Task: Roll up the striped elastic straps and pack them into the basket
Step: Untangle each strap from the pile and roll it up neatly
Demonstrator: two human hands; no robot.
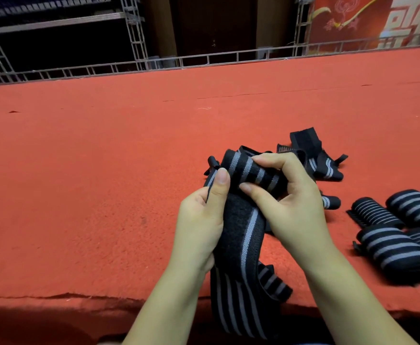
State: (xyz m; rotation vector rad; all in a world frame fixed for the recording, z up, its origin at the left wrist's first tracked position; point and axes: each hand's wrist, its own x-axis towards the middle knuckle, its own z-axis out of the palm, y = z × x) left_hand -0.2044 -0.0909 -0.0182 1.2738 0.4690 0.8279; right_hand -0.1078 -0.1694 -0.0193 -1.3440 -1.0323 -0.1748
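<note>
Head view: left hand (199, 220) and right hand (288, 195) pinch black grey-striped elastic strap (243, 227); keep roll tight, edges aligned.

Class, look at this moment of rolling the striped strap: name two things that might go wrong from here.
1. The strap has a long tail hanging over the table edge; its weight may pull the roll loose between the left hand and right hand.
2. Finished rolls lie loose by the right forearm; a nudge may unroll them.
</note>
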